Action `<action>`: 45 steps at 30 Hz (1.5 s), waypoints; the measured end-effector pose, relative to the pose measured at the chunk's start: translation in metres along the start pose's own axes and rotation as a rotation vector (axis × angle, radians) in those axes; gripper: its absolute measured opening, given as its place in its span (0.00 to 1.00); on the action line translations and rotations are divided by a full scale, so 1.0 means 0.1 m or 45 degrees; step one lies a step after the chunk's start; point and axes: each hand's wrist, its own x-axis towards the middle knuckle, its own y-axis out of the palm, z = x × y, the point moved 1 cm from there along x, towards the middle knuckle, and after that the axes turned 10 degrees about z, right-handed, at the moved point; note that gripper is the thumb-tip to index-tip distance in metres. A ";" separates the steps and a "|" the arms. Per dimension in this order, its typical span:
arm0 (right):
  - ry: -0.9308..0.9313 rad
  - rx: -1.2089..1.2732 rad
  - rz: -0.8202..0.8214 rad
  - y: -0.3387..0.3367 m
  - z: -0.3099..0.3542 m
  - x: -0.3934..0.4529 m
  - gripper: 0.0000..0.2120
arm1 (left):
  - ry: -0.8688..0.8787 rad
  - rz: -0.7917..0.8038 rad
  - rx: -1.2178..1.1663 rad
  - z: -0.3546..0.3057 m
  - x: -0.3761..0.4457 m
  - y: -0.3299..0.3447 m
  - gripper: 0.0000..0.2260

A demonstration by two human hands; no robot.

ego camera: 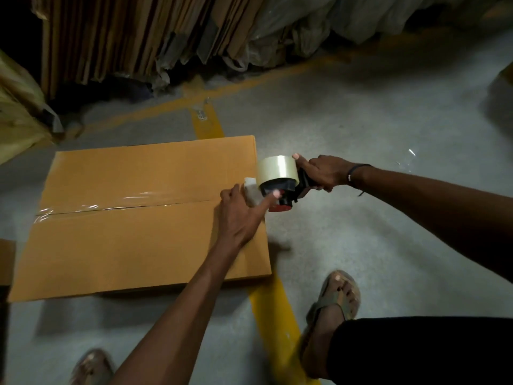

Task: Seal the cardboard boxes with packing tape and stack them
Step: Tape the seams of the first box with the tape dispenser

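Brown cardboard forms the box [144, 215], which lies flat on the grey concrete floor [361, 120], its taped centre seam [125, 207] running left to right. At the seam's right end, beside the box edge, the tape dispenser [280, 184] is held with its roll toward the box. Its handle is gripped by the right hand [324, 170]; its front is touched by the left hand [241, 215], thumb extended. Yellow floor lines [266, 309] and flattened cartons [125, 37] are seen behind.

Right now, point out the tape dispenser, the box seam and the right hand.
tape dispenser [277, 170], head view, on the clear roll.
box seam [133, 207], head view, mid taped line.
right hand [323, 170], head view, knuckles.
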 end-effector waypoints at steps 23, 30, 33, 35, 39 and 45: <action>0.229 -0.271 -0.309 0.00 -0.06 0.08 0.40 | -0.388 0.087 -0.291 -0.61 0.42 0.09 0.64; 0.338 -0.154 -0.549 -0.06 -0.31 -0.13 0.41 | -0.072 0.006 -0.279 -0.18 0.25 -0.04 0.33; 0.480 -0.074 -0.612 0.43 -0.40 -0.10 0.33 | 0.151 -0.229 0.050 0.13 0.09 0.00 0.19; 0.501 0.155 -0.618 0.90 -0.37 -0.01 0.29 | 0.283 -0.272 0.354 0.28 -0.01 0.08 0.23; 0.604 0.363 -0.548 1.67 -0.29 0.19 0.30 | 0.371 -0.252 0.735 0.47 -0.03 0.22 0.28; 0.687 0.500 -0.495 2.19 -0.21 0.37 0.25 | 0.346 -0.260 0.943 0.64 0.01 0.35 0.29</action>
